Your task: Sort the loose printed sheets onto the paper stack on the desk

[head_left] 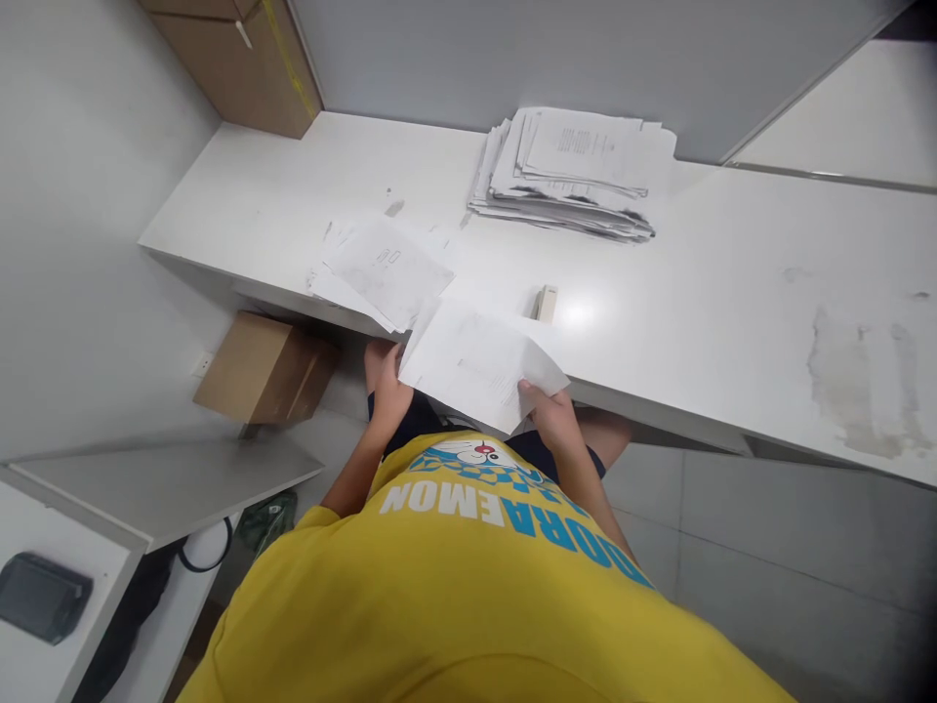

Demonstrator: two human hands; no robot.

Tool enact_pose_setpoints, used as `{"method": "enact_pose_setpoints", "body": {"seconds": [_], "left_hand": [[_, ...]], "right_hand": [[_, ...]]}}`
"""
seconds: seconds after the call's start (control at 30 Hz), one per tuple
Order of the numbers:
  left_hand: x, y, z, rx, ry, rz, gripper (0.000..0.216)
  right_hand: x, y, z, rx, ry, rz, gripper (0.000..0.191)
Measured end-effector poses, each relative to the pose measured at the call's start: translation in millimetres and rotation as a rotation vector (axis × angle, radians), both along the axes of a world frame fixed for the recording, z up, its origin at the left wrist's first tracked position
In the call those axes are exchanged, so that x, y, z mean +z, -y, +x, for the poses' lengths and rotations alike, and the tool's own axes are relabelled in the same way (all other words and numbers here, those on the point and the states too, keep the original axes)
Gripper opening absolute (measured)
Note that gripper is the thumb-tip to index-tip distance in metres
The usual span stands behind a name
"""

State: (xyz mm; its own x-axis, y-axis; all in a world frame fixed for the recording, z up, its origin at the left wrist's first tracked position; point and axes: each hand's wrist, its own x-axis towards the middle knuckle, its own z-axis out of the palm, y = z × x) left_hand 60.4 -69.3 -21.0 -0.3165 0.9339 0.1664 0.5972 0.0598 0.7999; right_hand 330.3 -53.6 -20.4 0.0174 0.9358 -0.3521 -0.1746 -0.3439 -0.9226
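Observation:
A printed sheet of paper (475, 356) is held over the desk's front edge and my lap, its right side curling up; I cannot tell whether it is one sheet or several. My left hand (393, 391) is closed on its left edge, with fingertips partly hidden behind it. On the lower right, my right hand (550, 410) pinches the paper, thumb on top and fingers underneath. Just beyond the left edge lies a loose pile of papers (387, 264), slightly fanned. Behind the held paper stands a small beige block-shaped object (546, 304).
A thick stack of printed papers (578, 161) rests at the back of the white desk (717, 293), against the partition. One cardboard box (249, 68) stands at the desk's back left corner, another box (253, 366) below. A dark handheld device (44, 596) lies on a surface at lower left.

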Motion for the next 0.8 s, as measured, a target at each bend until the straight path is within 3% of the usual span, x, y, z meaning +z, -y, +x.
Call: {"method": "enact_pose_setpoints", "body": {"seconds": [0.2,0.3,0.4,0.57,0.7,0.8], "left_hand": [[8.4,-8.0,16.2,-0.097,0.573,0.013,0.043],[15.6,-9.1,26.9,-0.23,0.69,0.053,0.049],[27.2,-13.6,41.8,-0.383,0.601,0.098,0.056],[41.0,-42.5,80.3,-0.441,0.361,0.23,0.04],[28.4,-79.5,113.5,-0.499,0.211,0.395,0.045],[9.5,-97.7,129.5,-0.524,0.121,0.413,0.048]], "right_hand": [[-0.3,-6.8,23.8,-0.085,0.192,0.116,0.039],[2.0,-6.4,41.7,-0.142,0.305,0.115,0.035],[5.5,-2.1,56.1,-0.212,0.371,0.142,0.034],[5.2,-13.5,65.6,-0.502,0.437,0.378,0.034],[-2.5,-43.4,77.2,-0.616,0.387,0.49,0.039],[-7.1,-55.5,93.1,-0.644,0.403,0.481,0.029]]}}
